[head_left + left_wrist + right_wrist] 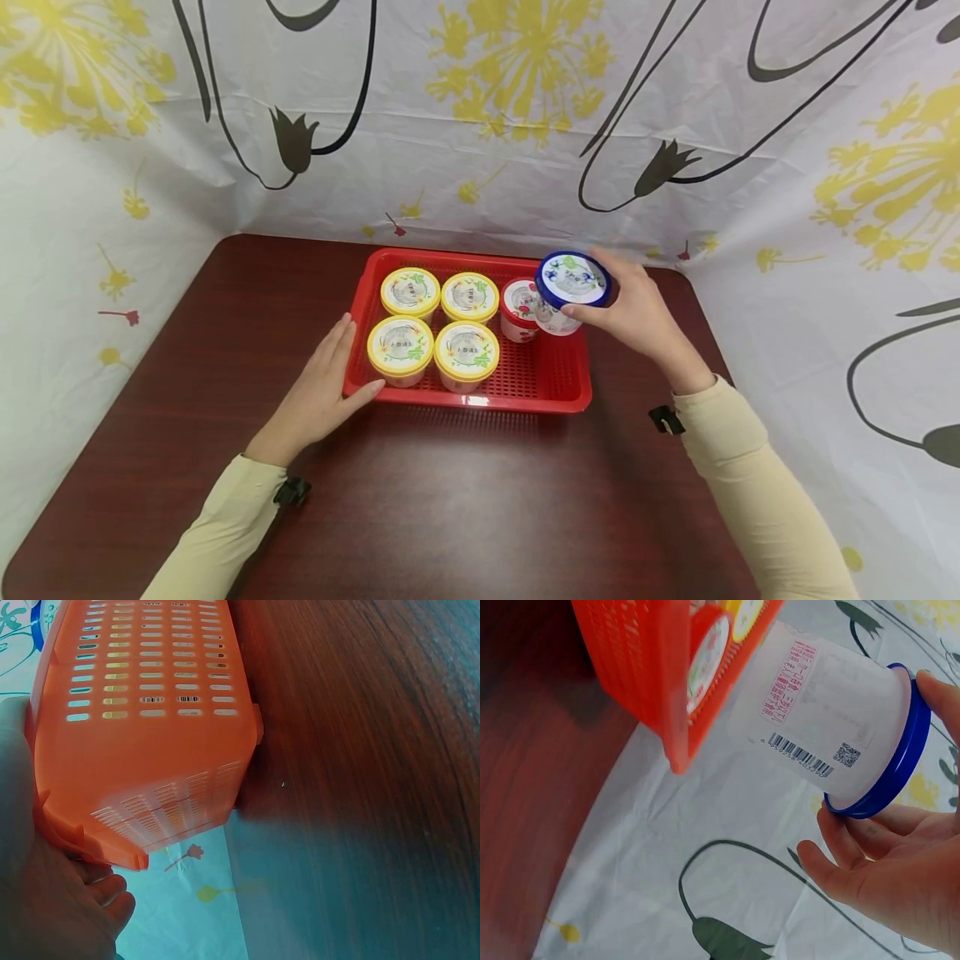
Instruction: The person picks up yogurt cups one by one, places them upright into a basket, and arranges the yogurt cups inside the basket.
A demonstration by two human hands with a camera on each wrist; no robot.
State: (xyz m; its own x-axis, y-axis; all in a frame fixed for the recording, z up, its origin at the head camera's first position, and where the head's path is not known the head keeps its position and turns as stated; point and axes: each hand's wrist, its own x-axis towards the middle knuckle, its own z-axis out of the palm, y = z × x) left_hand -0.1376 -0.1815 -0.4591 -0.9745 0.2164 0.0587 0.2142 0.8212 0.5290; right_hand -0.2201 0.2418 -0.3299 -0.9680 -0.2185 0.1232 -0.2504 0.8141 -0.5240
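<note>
My left hand (318, 396) holds the near left corner of a red plastic basket (555, 404), thumb along its front rim and fingers along the left side. In the left wrist view, fingertips (112, 896) show beyond the rim of the basket (142, 742). My right hand (633, 312) grips a tub with a blue lid (573, 279) by the lid's edge, over the basket's back right part. The right wrist view shows the tub's white wall (825, 712) with a barcode. Beside it, partly covered, a smaller red-lidded tub (519, 300) stands in the basket.
Several yellow-lidded tubs (401, 346) stand in the left half of the basket. Beneath is a dark red-brown wooden table (450, 508). White flower-patterned sheeting (420, 100) closes off the back and sides, near the basket's back edge.
</note>
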